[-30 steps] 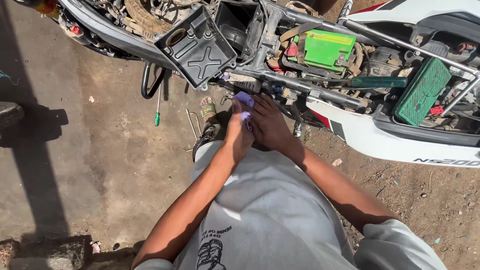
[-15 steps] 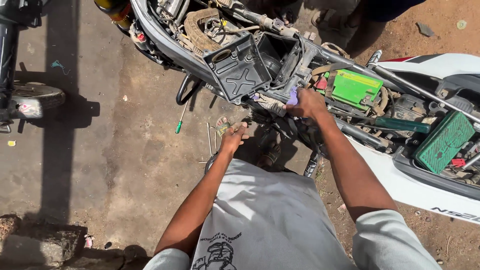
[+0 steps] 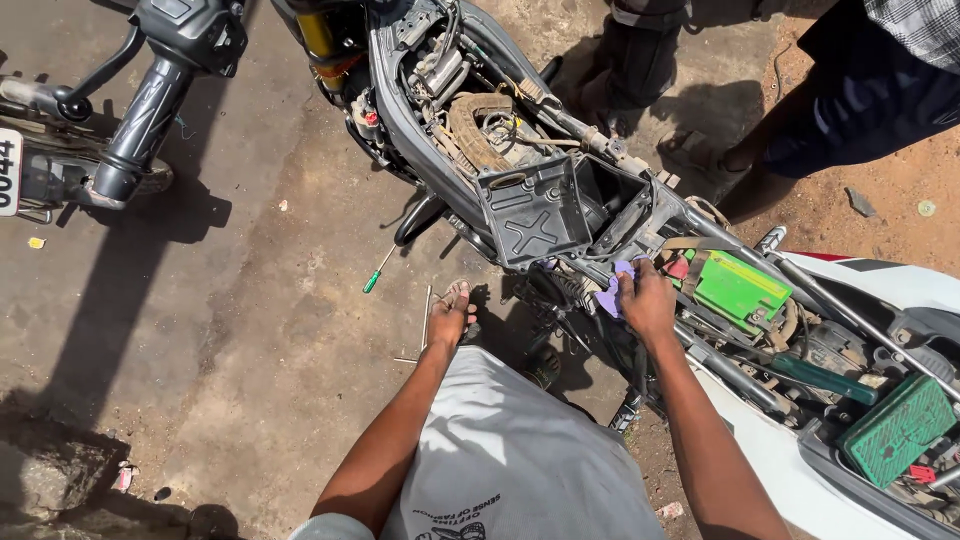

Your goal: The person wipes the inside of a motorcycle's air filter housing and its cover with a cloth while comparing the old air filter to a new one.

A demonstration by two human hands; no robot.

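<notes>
Concrete yard: screwdriver (image 3: 377, 272) diagonal, handle toward left hand (image 3: 449, 318).

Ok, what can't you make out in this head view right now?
- What the left hand touches near the metal rods: too small, shadowed.
- Purple cloth: mostly covered by the right hand.
- Bystanders' upper bodies: cut off by the top edge.
- Green box: cut off at the right edge.

Right hand (image 3: 648, 300) gripping purple cloth (image 3: 612, 293) against stripped motorcycle frame (image 3: 640, 215), black battery tray (image 3: 535, 215) just beyond its fingertips, left hand (image 3: 450, 318) lowered near metal rods (image 3: 425, 320), green-handled screwdriver (image 3: 377, 271) beyond.
</notes>
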